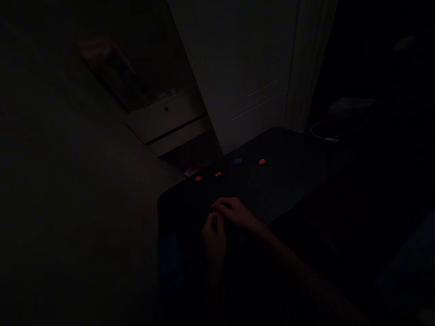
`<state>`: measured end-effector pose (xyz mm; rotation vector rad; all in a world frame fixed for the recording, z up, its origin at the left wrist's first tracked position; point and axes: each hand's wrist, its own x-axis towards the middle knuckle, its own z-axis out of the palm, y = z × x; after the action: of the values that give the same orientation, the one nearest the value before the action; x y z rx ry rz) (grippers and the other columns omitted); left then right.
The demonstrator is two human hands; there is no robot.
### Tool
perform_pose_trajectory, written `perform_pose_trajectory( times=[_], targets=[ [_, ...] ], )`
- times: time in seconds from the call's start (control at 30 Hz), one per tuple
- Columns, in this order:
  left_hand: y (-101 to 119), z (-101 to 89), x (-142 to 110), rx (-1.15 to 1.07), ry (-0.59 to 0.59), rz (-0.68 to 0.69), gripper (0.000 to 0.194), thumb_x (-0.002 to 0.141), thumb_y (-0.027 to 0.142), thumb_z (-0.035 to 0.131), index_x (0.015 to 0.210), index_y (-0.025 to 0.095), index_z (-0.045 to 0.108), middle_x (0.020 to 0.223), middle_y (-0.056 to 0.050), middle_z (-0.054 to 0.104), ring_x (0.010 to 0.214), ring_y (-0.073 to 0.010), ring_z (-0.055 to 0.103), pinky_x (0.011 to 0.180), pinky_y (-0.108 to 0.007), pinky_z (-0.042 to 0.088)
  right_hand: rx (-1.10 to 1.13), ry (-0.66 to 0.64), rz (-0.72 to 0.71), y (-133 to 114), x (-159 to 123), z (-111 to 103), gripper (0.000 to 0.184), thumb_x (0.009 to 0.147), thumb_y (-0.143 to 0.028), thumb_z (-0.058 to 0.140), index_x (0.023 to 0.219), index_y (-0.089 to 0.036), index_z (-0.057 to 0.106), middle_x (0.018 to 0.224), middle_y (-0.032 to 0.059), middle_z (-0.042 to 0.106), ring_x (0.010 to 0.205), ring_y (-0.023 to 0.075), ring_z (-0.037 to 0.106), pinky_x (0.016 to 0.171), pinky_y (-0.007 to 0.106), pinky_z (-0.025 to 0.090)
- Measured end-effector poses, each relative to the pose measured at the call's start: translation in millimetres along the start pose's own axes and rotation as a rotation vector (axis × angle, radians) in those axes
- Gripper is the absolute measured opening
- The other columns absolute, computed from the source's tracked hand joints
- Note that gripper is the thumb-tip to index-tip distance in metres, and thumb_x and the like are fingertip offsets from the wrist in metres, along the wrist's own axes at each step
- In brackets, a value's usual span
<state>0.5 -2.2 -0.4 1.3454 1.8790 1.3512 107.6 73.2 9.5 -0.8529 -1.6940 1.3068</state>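
Both hands meet over the near part of a dark table, in very dim light. My left hand is closed, its thumb and fingers pinched together. My right hand is closed too, its fingertips touching or nearly touching those of the left. Whatever sits between the fingertips is too dark and small to make out. Beyond the hands lie a small orange-red piece, a small red-orange block, a purple block and an orange lumpy piece.
A blue item lies at the table's left near corner. A white cable rests toward the far right. Behind the table stand a pale door and a drawer unit; a wall runs along the left.
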Motion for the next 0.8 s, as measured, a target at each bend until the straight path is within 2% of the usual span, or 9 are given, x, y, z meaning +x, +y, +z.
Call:
perform_pose_trajectory(
  times=[0.8],
  targets=[
    [0.9,-0.2,-1.3,0.003,0.003,0.001,0.029,0.090,0.045,0.056,0.087,0.019,0.068,0.078,-0.004,0.068,0.076,-0.0198,0.065,0.068,-0.028,0.050,0.008,-0.003,-0.019,6.5,1.8,0.4,0.024,0.096,-0.025,0.054,0.095,-0.017,0.076,0.093,0.0044,0.078,0.089,0.0184,0.071,0.080,0.028,0.051]
  ],
)
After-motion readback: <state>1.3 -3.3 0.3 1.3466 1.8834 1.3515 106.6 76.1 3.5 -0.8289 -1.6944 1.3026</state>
